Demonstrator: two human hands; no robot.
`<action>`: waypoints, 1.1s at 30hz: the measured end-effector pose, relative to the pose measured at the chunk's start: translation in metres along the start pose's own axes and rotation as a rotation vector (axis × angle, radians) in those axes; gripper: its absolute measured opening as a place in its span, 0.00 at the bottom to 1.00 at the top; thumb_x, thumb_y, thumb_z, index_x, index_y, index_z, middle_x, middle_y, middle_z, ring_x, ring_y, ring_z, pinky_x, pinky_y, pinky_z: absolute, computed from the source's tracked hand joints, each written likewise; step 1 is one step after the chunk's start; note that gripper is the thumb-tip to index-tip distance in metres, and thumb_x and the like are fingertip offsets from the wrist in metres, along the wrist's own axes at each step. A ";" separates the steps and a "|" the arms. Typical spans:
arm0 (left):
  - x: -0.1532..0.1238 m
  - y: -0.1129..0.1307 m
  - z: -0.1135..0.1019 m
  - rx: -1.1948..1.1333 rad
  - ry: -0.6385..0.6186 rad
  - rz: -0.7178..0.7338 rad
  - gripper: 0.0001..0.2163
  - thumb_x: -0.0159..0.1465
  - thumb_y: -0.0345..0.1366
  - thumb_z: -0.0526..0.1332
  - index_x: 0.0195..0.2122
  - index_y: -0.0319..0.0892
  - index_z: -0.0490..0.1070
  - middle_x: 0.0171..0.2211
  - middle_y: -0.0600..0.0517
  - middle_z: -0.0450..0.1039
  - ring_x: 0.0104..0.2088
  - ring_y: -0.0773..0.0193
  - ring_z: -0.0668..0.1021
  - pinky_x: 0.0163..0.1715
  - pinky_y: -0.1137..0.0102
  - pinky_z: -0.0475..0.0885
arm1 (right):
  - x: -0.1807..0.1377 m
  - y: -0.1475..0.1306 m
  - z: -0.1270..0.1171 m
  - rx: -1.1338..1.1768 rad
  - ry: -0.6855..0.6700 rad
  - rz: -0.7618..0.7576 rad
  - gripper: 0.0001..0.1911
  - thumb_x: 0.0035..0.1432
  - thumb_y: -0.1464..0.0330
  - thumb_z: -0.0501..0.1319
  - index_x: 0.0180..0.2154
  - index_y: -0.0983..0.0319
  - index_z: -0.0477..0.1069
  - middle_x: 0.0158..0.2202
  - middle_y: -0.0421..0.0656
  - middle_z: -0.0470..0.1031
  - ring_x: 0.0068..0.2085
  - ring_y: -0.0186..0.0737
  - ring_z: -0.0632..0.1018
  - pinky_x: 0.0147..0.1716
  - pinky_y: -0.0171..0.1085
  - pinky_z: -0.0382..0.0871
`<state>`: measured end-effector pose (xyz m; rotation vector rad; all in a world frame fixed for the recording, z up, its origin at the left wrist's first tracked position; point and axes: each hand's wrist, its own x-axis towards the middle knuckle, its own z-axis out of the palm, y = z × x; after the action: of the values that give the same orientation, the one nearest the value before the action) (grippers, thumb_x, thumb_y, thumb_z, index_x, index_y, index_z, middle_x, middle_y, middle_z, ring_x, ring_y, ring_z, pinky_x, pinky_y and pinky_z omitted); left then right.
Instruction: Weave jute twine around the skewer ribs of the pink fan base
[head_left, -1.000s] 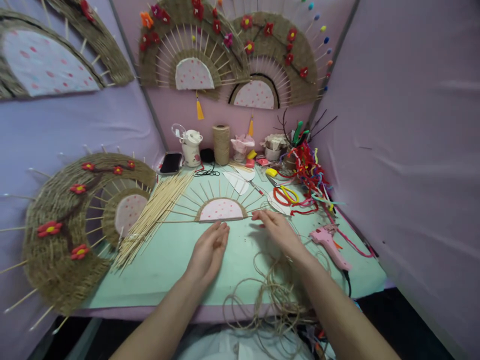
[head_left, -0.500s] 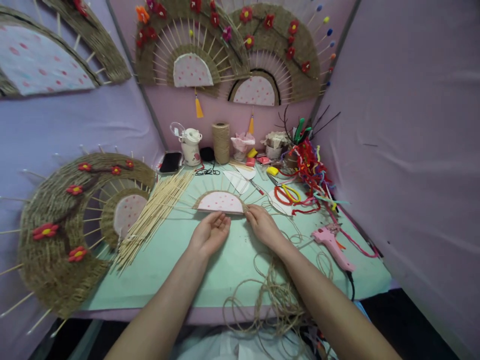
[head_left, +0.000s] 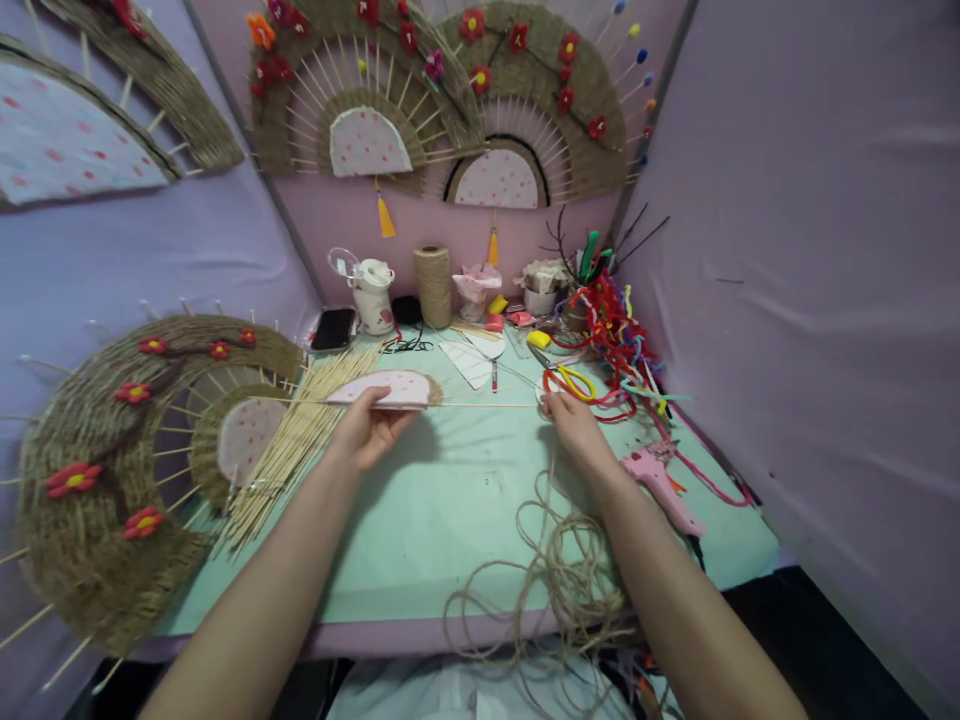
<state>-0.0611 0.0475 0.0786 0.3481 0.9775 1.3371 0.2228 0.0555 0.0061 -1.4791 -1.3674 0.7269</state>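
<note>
Pink-dotted, the fan sits gripped in the left hand; the right hand pinches a stick (twine tangles below).

Blk phone just L of wht jug, 2 fans w/ ylw tassels on back wall.

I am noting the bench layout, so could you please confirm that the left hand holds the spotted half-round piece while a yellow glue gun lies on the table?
Not quite: the head view shows that the glue gun is pink, not yellow. The rest stands: it lies on the table, and the left hand holds the spotted half-round piece.
</note>
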 end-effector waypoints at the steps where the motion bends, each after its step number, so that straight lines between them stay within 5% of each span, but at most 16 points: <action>1: -0.003 0.007 -0.004 -0.009 -0.035 -0.010 0.12 0.62 0.24 0.52 0.45 0.35 0.69 0.30 0.45 0.79 0.30 0.62 0.81 0.30 0.70 0.79 | 0.003 0.003 -0.005 0.022 0.039 0.032 0.19 0.57 0.54 0.50 0.23 0.60 0.63 0.23 0.41 0.69 0.29 0.40 0.69 0.30 0.37 0.61; 5: -0.019 0.007 -0.012 -0.050 -0.183 -0.086 0.13 0.63 0.25 0.51 0.47 0.36 0.68 0.34 0.44 0.80 0.31 0.61 0.82 0.29 0.68 0.79 | 0.001 0.001 -0.017 0.120 0.083 0.104 0.21 0.55 0.51 0.52 0.25 0.61 0.66 0.31 0.44 0.74 0.31 0.39 0.71 0.28 0.35 0.63; 9: -0.032 -0.011 -0.013 -0.091 -0.237 -0.154 0.13 0.63 0.26 0.51 0.48 0.38 0.67 0.33 0.45 0.80 0.30 0.61 0.82 0.29 0.68 0.79 | -0.025 -0.019 -0.026 0.307 -0.041 0.192 0.19 0.52 0.52 0.58 0.31 0.62 0.71 0.32 0.44 0.75 0.26 0.34 0.71 0.21 0.31 0.61; 13: -0.030 -0.024 -0.013 -0.142 -0.235 -0.173 0.11 0.64 0.26 0.51 0.44 0.40 0.68 0.32 0.48 0.80 0.31 0.62 0.82 0.30 0.67 0.79 | -0.066 -0.038 -0.018 0.599 -0.257 0.380 0.18 0.48 0.57 0.65 0.37 0.63 0.72 0.19 0.33 0.62 0.16 0.24 0.54 0.14 0.28 0.42; 16: -0.023 -0.031 -0.015 -0.150 -0.202 -0.181 0.10 0.63 0.25 0.52 0.43 0.40 0.68 0.32 0.48 0.80 0.32 0.61 0.82 0.32 0.66 0.79 | -0.092 -0.051 0.002 0.782 -0.369 0.448 0.20 0.47 0.63 0.69 0.42 0.62 0.72 0.19 0.30 0.55 0.18 0.24 0.52 0.16 0.27 0.41; 21: -0.018 -0.043 -0.019 -0.113 -0.163 -0.224 0.08 0.62 0.25 0.54 0.41 0.37 0.69 0.30 0.47 0.79 0.32 0.62 0.81 0.36 0.65 0.79 | -0.100 -0.066 0.036 1.087 -0.223 0.466 0.20 0.46 0.62 0.70 0.42 0.61 0.73 0.23 0.33 0.58 0.20 0.24 0.52 0.16 0.27 0.43; 26: -0.022 -0.058 -0.011 -0.090 -0.119 -0.256 0.06 0.61 0.25 0.56 0.37 0.37 0.70 0.29 0.47 0.79 0.31 0.62 0.81 0.36 0.66 0.78 | -0.090 -0.063 0.048 1.091 -0.139 0.454 0.16 0.46 0.60 0.69 0.33 0.64 0.75 0.24 0.36 0.62 0.20 0.25 0.55 0.16 0.27 0.44; 30: -0.025 -0.078 0.009 -0.071 -0.274 -0.424 0.09 0.62 0.31 0.57 0.40 0.31 0.71 0.36 0.38 0.78 0.37 0.57 0.81 0.37 0.68 0.77 | -0.087 -0.058 0.047 1.043 -0.167 0.413 0.16 0.46 0.59 0.69 0.32 0.64 0.75 0.22 0.36 0.62 0.20 0.25 0.55 0.15 0.27 0.43; 33: -0.021 -0.089 0.025 -0.073 -0.288 -0.478 0.12 0.63 0.34 0.56 0.44 0.32 0.71 0.34 0.39 0.78 0.30 0.62 0.80 0.30 0.72 0.76 | -0.083 -0.055 0.042 1.026 -0.157 0.416 0.17 0.45 0.58 0.69 0.32 0.64 0.74 0.21 0.35 0.62 0.20 0.25 0.55 0.15 0.27 0.44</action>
<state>0.0172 0.0134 0.0382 0.2244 0.7097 0.8568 0.1475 -0.0195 0.0263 -0.8547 -0.5707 1.5412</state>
